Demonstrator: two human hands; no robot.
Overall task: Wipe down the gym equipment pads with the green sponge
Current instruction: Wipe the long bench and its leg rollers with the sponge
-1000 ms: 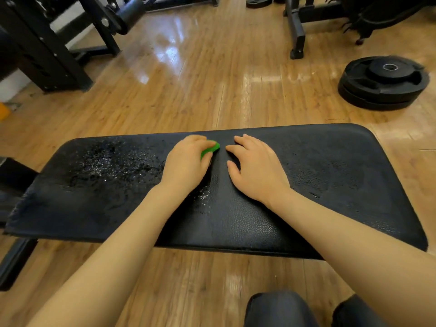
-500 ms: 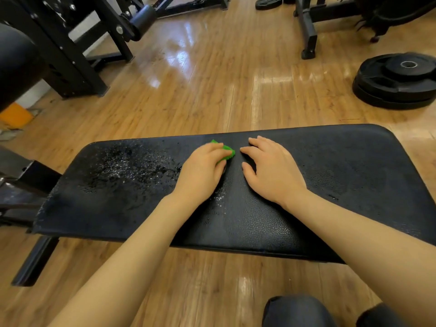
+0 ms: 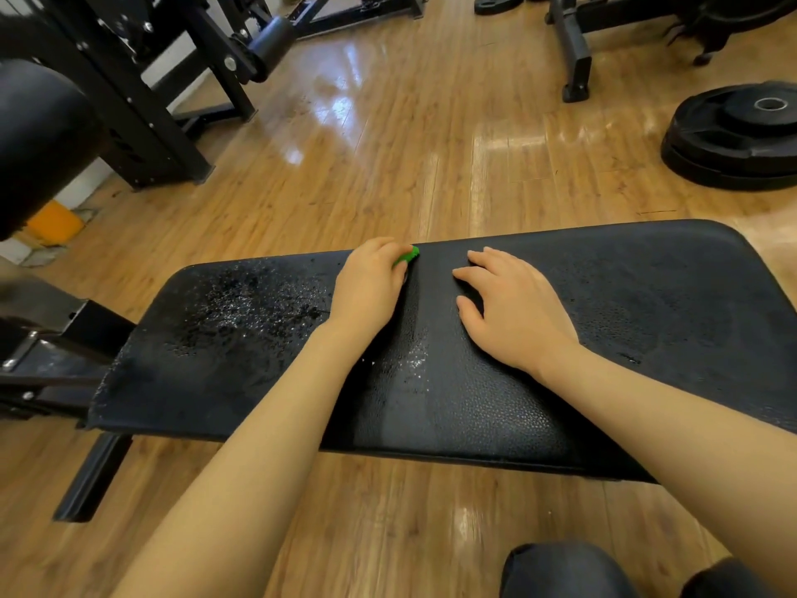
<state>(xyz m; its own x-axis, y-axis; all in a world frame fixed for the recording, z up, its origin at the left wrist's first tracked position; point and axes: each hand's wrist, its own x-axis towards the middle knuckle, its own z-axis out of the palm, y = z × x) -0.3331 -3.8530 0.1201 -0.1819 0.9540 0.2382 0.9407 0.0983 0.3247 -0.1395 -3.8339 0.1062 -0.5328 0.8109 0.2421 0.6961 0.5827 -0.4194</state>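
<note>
I'm gripping the green sponge (image 3: 406, 255) in my left hand (image 3: 370, 283) at the far edge of the wet bench pad (image 3: 647, 304), while my right hand (image 3: 513, 310) is resting flat beside it.

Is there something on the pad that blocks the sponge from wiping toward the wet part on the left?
Nothing visible does. The left hand grips the small green sponge on the black padded bench; only droplets lie leftward.

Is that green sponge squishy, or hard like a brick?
Probably squishy: the green sponge nearly vanishes under the left hand, so likely small and light. On the wet bench pad, it may glide easily.
</note>
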